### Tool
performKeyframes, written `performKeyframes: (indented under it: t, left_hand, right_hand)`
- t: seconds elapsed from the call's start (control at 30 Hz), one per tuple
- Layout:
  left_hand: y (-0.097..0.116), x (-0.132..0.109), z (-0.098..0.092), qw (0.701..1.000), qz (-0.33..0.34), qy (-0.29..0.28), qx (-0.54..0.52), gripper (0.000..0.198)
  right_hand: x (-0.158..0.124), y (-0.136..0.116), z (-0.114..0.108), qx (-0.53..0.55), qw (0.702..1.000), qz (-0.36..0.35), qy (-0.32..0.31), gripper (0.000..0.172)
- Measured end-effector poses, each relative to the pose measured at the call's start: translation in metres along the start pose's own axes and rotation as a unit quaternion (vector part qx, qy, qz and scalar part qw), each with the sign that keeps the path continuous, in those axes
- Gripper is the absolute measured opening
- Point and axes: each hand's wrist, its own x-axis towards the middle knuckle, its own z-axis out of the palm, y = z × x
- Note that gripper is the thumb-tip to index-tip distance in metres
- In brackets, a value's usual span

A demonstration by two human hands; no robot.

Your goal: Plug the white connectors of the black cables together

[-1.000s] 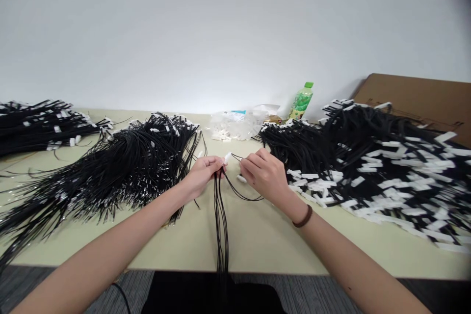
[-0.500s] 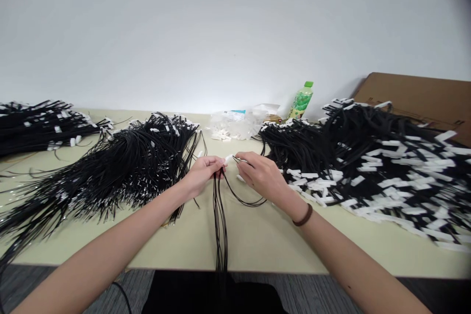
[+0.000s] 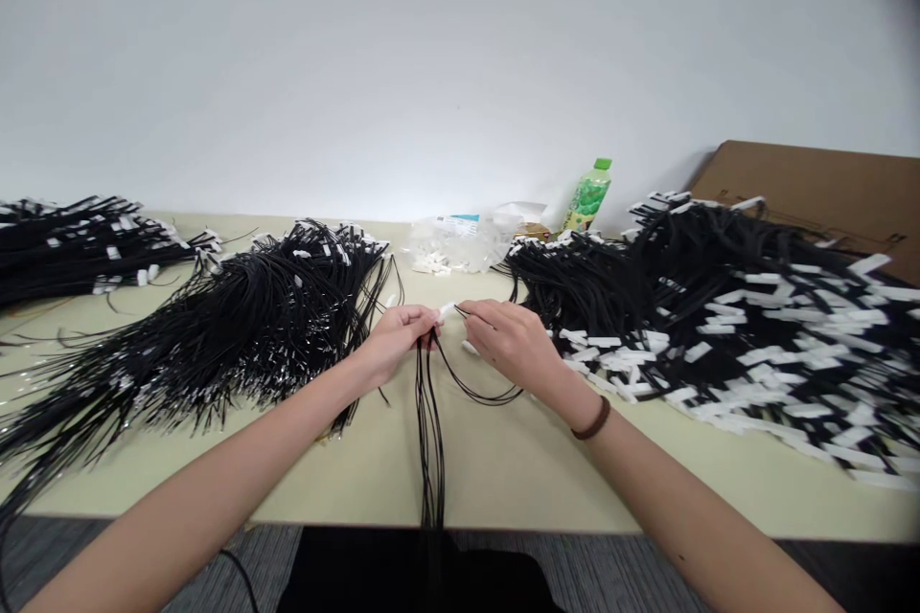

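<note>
My left hand [image 3: 395, 337] is closed, its thumb and fingertips pinching a small white connector [image 3: 447, 310] that sticks out to the right. Thin black wires [image 3: 431, 441] hang from below those fingers over the table's front edge. One part of the bundle curves in a loop [image 3: 480, 397] toward my right hand [image 3: 509, 340]. That hand is closed as well, pinching a black wire whose tip points at the connector. Wire tip and connector lie very close together; whether they touch I cannot tell. Another white piece [image 3: 470, 348] rests partly under my right fingers.
Heaps of black wires [image 3: 280, 306] with bare ends lie on the table [image 3: 532, 488] to the left. To the right is a large pile with white connectors [image 3: 805, 374]. Behind are a clear plastic bag [image 3: 460, 249], a green-capped bottle [image 3: 589, 196] and brown cardboard [image 3: 812, 192].
The fingers of my right hand have shifted very slightly around the wire. My left hand and the connector stay where they were.
</note>
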Motion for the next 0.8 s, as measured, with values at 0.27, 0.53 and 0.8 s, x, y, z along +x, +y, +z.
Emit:
performKeyframes:
  t: [0.27,0.53,0.8]
  left_hand:
    - [0.0005,0.0001,0.0003,1.0,-0.002,0.002,0.008,0.034]
    - [0.0043,-0.0021,0.0021,0.999,0.001,-0.004,0.031,0.035]
    - [0.0052,-0.0038,0.0036,0.999,0.004,-0.007,0.032,0.036]
  right_hand:
    - [0.0006,-0.0015,0.0,-0.038,0.999,0.001,-0.034,0.01]
    - [-0.0017,-0.0035,0.0035,-0.028,0.999,-0.008,-0.034,0.013]
    - [-0.0034,-0.001,0.0071,-0.005,0.999,-0.022,-0.05,0.012]
